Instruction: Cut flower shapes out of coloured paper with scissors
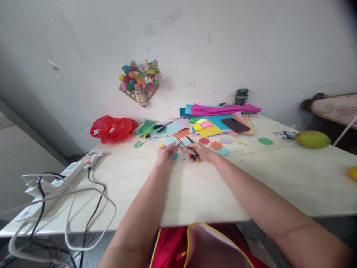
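My left hand [166, 153] pinches a light blue paper piece [170, 140] above the middle of the table. Black-handled scissors [193, 152] are in my right hand [201, 152], their blades apart and pointing toward the blue paper. Whether the blades touch the paper I cannot tell. Small paper scraps lie under and around both hands. To the right of the scissors are a red paper flower [204, 141], an orange paper flower [216, 145], a blue paper flower [222, 151] and a lilac paper oval [225, 140].
Coloured sheets [212, 130] and a dark phone [235, 125] lie farther back. A red plastic bag [113, 128] and a second pair of scissors [159, 127] are at back left. Power strips with cables [55, 186] cover the left edge. A green-yellow mango [312, 139] rests at right.
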{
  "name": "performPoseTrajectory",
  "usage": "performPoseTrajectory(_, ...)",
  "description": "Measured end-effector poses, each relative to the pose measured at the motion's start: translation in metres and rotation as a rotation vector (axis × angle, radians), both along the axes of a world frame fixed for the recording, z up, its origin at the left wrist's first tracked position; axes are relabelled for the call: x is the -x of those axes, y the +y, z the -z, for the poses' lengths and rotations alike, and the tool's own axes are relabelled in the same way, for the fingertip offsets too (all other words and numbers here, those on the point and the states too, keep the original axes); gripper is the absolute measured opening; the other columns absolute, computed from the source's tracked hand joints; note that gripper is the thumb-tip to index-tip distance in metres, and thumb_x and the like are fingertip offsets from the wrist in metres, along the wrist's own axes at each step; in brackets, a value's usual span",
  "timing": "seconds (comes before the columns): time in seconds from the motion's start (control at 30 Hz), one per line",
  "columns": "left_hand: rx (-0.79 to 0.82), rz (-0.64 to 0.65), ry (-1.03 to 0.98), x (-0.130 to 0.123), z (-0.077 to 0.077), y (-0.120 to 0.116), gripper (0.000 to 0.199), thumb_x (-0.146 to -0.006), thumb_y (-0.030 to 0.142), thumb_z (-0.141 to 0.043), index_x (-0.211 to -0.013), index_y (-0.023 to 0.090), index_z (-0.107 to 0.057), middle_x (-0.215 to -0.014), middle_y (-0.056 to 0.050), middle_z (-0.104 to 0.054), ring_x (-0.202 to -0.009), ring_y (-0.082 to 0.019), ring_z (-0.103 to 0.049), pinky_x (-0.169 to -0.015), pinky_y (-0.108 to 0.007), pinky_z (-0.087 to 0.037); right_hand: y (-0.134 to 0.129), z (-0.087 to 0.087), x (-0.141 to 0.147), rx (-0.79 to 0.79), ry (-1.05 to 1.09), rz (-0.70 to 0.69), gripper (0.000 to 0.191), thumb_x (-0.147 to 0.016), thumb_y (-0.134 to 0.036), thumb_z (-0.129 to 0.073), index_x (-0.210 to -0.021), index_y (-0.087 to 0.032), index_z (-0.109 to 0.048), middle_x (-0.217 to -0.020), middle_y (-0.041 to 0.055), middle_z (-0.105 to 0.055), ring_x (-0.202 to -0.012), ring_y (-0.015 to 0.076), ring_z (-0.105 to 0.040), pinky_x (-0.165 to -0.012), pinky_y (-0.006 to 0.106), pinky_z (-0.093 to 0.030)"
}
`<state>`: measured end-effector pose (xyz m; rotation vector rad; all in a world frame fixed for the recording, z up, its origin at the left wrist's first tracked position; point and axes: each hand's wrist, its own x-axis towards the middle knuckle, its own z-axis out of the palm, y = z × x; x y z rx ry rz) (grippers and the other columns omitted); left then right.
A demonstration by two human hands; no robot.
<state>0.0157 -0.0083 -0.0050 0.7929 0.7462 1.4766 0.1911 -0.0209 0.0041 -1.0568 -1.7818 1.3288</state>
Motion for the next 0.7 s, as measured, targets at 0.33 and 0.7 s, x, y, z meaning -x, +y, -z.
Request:
performPoseTrajectory(0.33,0.085,0.098,-0.003,-0.0049,-0.0023,-0.0028,0.01,-0.07,0.007,-0.064,-0.08,0.011,-0.063,-0.08,-0.007,-0.069,-0.075,-0.017,-0.068,-0.071,-0.025,-0.054,-0.0024,0.0033,0.0035,-0.005,0.065,0.017,0.031,-0.075,-0.046,-0.061,-0.073,-0.016,-0.05,-0.056,-0.0015,-0.057,-0.039,0.0069,-0.05,-0.029,0.016,-0.027)
performPoseTrajectory(0.7,0.059,0.129,-0.013,-0.0042,-0.0001,-0.0025,0.012,-0.071,0.006,-0.062,-0.082,0.01,-0.064,-0.079,-0.006,-0.069,-0.073,-0.016,-0.067,-0.067,-0.023,-0.055,-0.0073,-0.001,0.0049,0.037,0.095,0.036,0.031,-0.073,-0.043,-0.064,-0.07,-0.016,-0.05,-0.055,-0.0024,-0.055,-0.038,0.0055,-0.048,-0.03,0.015,-0.026)
